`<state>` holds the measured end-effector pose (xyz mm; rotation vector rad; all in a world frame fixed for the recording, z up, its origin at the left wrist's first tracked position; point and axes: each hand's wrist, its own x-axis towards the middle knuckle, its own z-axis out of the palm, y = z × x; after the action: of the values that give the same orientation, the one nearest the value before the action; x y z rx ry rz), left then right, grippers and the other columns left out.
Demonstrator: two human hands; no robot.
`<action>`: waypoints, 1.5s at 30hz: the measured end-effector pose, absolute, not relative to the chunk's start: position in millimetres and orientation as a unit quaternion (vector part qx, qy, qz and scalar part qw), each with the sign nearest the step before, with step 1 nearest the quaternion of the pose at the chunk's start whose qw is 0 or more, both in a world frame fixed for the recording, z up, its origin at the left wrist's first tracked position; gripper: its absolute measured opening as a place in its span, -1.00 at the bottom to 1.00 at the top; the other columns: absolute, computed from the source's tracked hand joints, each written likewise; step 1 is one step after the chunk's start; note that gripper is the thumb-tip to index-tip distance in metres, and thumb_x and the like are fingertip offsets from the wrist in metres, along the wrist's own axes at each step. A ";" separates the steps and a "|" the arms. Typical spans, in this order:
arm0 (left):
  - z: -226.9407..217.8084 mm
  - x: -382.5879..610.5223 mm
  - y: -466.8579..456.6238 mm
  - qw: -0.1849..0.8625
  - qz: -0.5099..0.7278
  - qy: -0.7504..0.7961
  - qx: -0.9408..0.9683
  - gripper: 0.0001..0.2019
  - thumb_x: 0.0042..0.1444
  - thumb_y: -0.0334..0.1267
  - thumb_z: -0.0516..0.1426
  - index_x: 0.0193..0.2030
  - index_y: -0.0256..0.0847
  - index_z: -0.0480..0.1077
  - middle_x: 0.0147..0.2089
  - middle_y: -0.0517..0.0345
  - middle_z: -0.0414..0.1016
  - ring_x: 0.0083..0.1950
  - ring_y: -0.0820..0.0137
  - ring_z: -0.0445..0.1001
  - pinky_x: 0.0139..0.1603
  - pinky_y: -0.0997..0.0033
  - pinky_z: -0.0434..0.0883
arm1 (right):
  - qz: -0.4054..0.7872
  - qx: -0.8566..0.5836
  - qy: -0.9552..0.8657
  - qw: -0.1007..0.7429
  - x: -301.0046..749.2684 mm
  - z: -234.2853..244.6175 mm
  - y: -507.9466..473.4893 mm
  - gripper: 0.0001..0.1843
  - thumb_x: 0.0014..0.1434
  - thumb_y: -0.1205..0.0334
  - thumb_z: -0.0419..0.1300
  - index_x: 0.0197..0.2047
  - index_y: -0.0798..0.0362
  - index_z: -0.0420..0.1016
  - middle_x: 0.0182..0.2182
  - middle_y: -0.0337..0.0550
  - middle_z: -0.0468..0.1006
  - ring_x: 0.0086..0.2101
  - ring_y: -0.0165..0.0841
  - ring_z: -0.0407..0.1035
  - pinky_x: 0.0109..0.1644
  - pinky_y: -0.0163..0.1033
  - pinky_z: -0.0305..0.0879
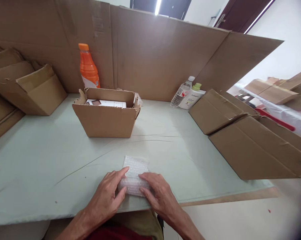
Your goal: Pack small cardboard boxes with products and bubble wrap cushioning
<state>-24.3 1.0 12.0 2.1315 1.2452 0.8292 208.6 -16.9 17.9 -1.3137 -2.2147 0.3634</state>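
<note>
A small piece of clear bubble wrap [134, 181], partly rolled or folded over at its near side, lies on the table close to the front edge. My left hand [109, 190] grips its left end between thumb and fingers. From the other side, my right hand [158, 190] has thumb and fingers on the right end. A flat part of the wrap stretches away from me beyond the fold. Whether anything is inside the wrap, I cannot tell.
An open cardboard box [107, 121] holding a white box [111, 104] stands ahead. Behind it is an orange bottle [89, 66]. A clear water bottle [182, 93] and a white bottle [191, 98] lean at the back right. Cardboard boxes [222, 115] line both sides; a cardboard wall [160, 53] closes the back.
</note>
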 end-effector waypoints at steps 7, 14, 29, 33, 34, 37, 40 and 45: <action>-0.4 -15.5 17.9 0.305 0.359 0.558 0.683 -0.55 0.21 -0.16 0.09 0.24 -0.16 0.30 -0.03 -0.03 0.53 -0.09 0.21 0.52 -0.04 0.10 0.51 | 0.059 -0.470 -0.856 0.206 195.2 19.7 -6.2 -0.63 0.20 0.35 0.22 0.09 0.02 0.43 -0.01 0.03 0.57 -0.10 -0.10 0.44 -0.08 0.01 0.34; -2.5 -7.8 -6.5 0.564 0.451 0.510 0.467 -0.21 0.17 -0.09 0.10 0.45 -0.30 -0.13 0.12 -0.20 0.47 0.07 0.22 0.55 0.09 0.18 0.51 | 0.301 -0.520 -0.725 0.338 187.3 14.0 3.3 -0.72 0.28 0.26 0.15 0.06 -0.01 0.46 -0.12 -0.12 0.64 -0.18 -0.27 0.53 -0.11 -0.22 0.46; -18.7 7.4 -16.2 0.540 0.431 0.449 0.566 -0.21 0.20 -0.05 0.10 0.50 -0.10 -0.15 0.03 -0.06 0.49 -0.04 0.24 0.54 0.03 0.21 0.51 | 0.485 -0.477 -0.568 0.464 189.6 40.1 1.4 -0.63 0.19 -0.12 0.25 -0.15 0.00 0.44 -0.38 -0.19 0.52 -0.39 -0.35 0.43 -0.29 -0.29 0.42; -27.7 -3.5 -3.7 0.526 0.383 0.454 0.609 -0.29 0.20 -0.21 0.03 0.49 -0.13 -0.06 -0.28 0.14 0.48 -0.38 0.40 0.46 -0.28 0.42 0.47 | 0.428 -0.479 -0.629 0.438 199.4 40.3 7.4 -0.51 0.15 -0.03 0.31 0.09 -0.04 0.42 -0.16 -0.08 0.59 -0.19 -0.24 0.50 -0.10 -0.20 0.48; -26.6 -7.7 -0.6 0.499 0.372 0.462 0.631 -0.29 0.16 -0.26 0.05 0.47 -0.10 0.01 -0.30 0.16 0.49 -0.38 0.41 0.46 -0.30 0.45 0.46 | 0.409 -0.476 -0.659 0.415 202.8 41.0 8.6 -0.45 0.13 0.00 0.33 0.16 -0.07 0.39 -0.11 -0.08 0.59 -0.15 -0.22 0.51 -0.06 -0.17 0.49; -14.0 -23.8 11.1 0.444 0.328 0.440 0.708 -0.28 0.06 -0.37 0.07 0.41 0.02 0.17 -0.28 0.20 0.56 -0.41 0.43 0.48 -0.35 0.49 0.45 | 0.326 -0.470 -0.750 0.331 210.4 48.1 15.4 -0.53 0.15 0.16 0.32 0.14 -0.26 0.47 -0.07 -0.19 0.64 -0.14 -0.20 0.55 -0.09 -0.19 0.54; 10.2 -47.1 33.2 0.401 0.337 0.432 0.734 -0.28 0.07 -0.30 0.14 0.41 0.12 0.16 -0.08 0.13 0.62 -0.21 0.33 0.59 -0.33 0.47 0.51 | 0.222 -0.478 -0.783 0.331 214.0 75.3 34.2 -0.71 0.16 0.21 0.29 -0.04 -0.30 0.57 -0.16 -0.27 0.68 -0.21 -0.17 0.59 -0.18 -0.18 0.58; 42.7 -84.5 91.5 0.257 0.479 0.562 0.623 -0.50 0.20 -0.07 0.13 0.27 -0.08 0.30 0.11 -0.03 0.54 0.07 0.22 0.54 -0.05 0.23 0.54 | 0.133 -0.513 -0.705 0.472 207.3 166.4 103.1 -0.79 0.23 0.05 0.25 -0.09 -0.12 0.57 -0.33 -0.23 0.64 -0.38 -0.30 0.52 -0.33 -0.25 0.48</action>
<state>-84.5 91.5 42.7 1.6911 1.5254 1.3003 207.3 103.1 166.4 -1.2555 -1.7256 0.3249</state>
